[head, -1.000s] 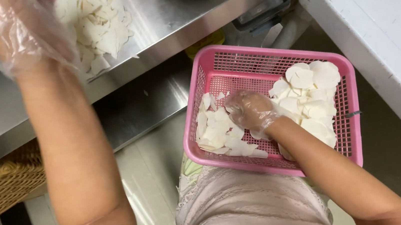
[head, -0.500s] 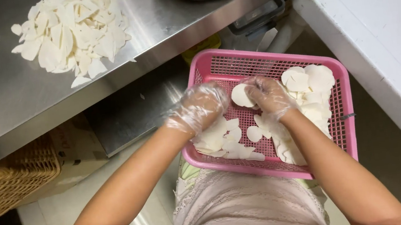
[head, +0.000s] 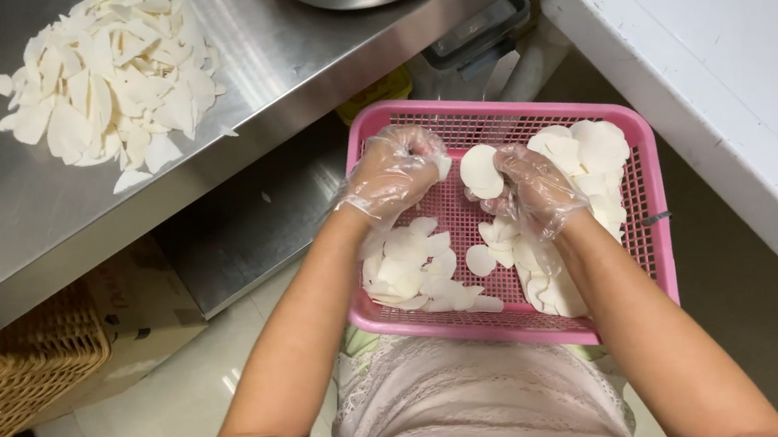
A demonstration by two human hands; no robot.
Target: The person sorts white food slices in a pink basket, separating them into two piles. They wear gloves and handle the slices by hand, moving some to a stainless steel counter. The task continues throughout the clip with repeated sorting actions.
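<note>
Setting: steel worktop [head: 292, 54] along the top, white surface [head: 742, 61] at right, pale tiled floor [head: 184, 388] below, wicker basket [head: 17, 378] at lower left.
Basket: pink plastic mesh basket [head: 651, 247], resting on the lap, just below the worktop edge.
Slices in basket: thin white slices [head: 414, 269] scattered at left and centre, stacked thicker at the far right corner.
Left hand [head: 393, 169]: in a clear disposable glove, curled closed over a few slices at the basket's upper left.
Right hand [head: 527, 188]: gloved, pinching one round slice [head: 481, 171] between thumb and fingers, above the basket's middle.
Done so far: large heap of white slices [head: 104, 75] already lying on the worktop, well apart from the basket.
Left to do: by the look of it, a fair share remaining in the basket, perhaps a third of the whole.
Change from half a second ago: hands slightly further apart, round slice lifted clearer of the mesh; a second ago, left arm up at the worktop heap.
</note>
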